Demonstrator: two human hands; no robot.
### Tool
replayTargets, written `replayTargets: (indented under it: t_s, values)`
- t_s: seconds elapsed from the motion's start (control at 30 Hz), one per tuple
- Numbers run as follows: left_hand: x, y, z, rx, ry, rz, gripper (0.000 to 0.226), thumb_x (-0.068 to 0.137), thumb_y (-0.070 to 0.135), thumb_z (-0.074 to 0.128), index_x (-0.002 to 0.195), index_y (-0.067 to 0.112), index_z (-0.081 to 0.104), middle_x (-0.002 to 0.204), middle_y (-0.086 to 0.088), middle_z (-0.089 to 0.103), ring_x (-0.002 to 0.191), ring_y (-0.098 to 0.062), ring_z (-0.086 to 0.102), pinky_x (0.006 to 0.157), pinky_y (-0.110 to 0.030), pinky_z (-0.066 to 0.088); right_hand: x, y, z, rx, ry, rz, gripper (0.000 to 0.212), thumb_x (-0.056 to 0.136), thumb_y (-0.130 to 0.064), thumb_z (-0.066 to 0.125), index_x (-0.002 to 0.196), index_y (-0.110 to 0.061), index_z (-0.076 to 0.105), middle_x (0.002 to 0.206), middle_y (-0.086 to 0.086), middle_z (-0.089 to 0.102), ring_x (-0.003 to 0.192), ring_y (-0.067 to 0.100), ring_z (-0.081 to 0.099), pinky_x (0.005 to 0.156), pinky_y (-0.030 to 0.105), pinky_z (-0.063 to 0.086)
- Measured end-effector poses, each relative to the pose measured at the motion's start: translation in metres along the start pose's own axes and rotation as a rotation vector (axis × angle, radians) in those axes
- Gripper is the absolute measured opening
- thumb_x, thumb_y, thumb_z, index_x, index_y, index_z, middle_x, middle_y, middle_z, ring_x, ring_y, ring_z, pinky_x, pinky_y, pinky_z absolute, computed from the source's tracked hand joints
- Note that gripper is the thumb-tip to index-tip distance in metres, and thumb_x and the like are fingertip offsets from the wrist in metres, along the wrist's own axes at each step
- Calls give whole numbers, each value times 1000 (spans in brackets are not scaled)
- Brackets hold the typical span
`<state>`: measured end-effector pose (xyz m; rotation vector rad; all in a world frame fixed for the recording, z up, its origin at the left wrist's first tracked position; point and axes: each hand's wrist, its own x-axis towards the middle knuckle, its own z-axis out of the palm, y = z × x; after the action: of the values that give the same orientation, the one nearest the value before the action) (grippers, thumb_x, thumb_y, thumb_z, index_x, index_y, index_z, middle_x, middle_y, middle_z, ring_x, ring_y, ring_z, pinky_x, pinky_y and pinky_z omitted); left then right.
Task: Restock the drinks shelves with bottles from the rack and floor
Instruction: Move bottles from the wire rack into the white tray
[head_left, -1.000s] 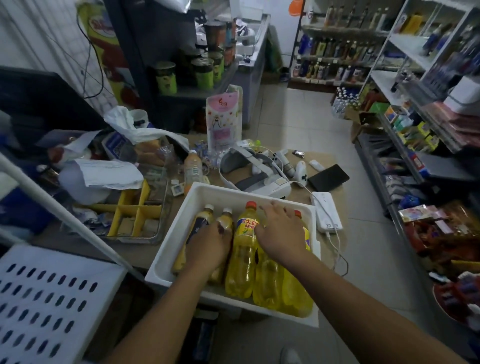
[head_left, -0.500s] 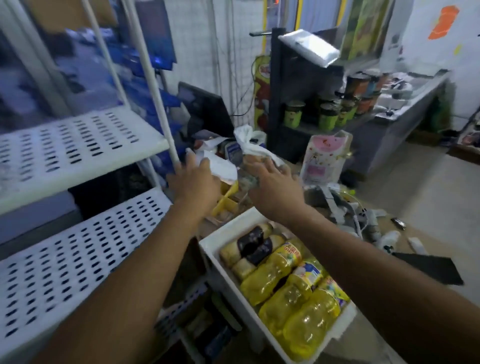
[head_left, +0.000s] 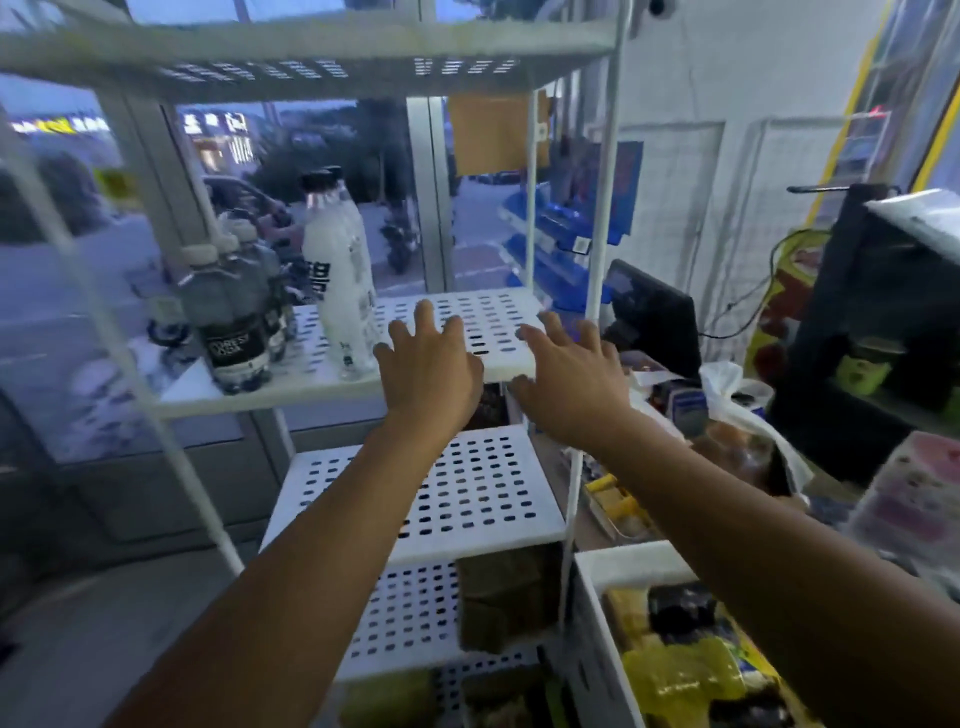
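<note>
Left hand (head_left: 431, 374) and right hand (head_left: 566, 384) are both spread wide and empty at the front right corner of the shelf (head_left: 498, 312). Few bottles (head_left: 340, 270) stand at its left edge. Yellow bottles (head_left: 680, 675) lie unshelved in the bin (head_left: 631, 558) below, so I judge most restocking remains.

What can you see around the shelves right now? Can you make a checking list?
surface: white holed shelf, right half bare.
job's things: white bottle and clear bottles stand on its left; yellow bottles, blurred, in white bin.
clutter: plastic bag, yellow tray on the counter.
grips: left hand and right hand open, fingers spread at the shelf's front edge, holding nothing.
cables: dark cable hangs on the wall.
surroundings: window showing a street; dark monitor.
</note>
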<state>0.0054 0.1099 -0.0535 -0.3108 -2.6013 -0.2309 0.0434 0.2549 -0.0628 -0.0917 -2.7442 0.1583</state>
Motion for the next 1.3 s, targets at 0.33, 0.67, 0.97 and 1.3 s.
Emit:
replayTargets:
  t_s: [0.33, 0.67, 0.97, 1.3]
  values:
    - [40, -78, -5, -198, 351, -212, 73, 85, 23, 65, 148, 21, 29, 152, -15, 27, 132, -39, 33, 102, -49, 37, 61, -74, 19, 81, -35, -116, 59, 96, -40, 48, 150, -28, 29, 164, 0, 17, 150, 34, 11, 117, 51, 20]
    - [73, -132, 31, -864, 266, -379, 69, 79, 47, 73, 135, 33, 35, 115, 16, 57, 102, -16, 61, 77, -32, 48, 132, -116, 43, 442, -31, 8, 54, 95, -34, 53, 145, -30, 33, 143, 4, 51, 118, 28, 54, 95, 45, 47]
    - [53, -151, 18, -1016, 410, -289, 73, 77, 43, 77, 138, 30, 40, 128, 13, 56, 113, -7, 56, 86, -27, 52, 185, -164, 74, 868, -236, -131, 103, 89, -39, 71, 155, -22, -5, 140, -1, 47, 111, 17, 56, 90, 28, 41]
    - [38, -161, 12, -1094, 388, -219, 77, 78, 36, 79, 142, 25, 37, 131, 5, 54, 116, -8, 55, 82, -13, 53, 189, -192, 87, 1072, 60, 58, 52, 75, -47, 73, 117, -34, 45, 85, -32, 49, 73, -15, 53, 56, 6, 35]
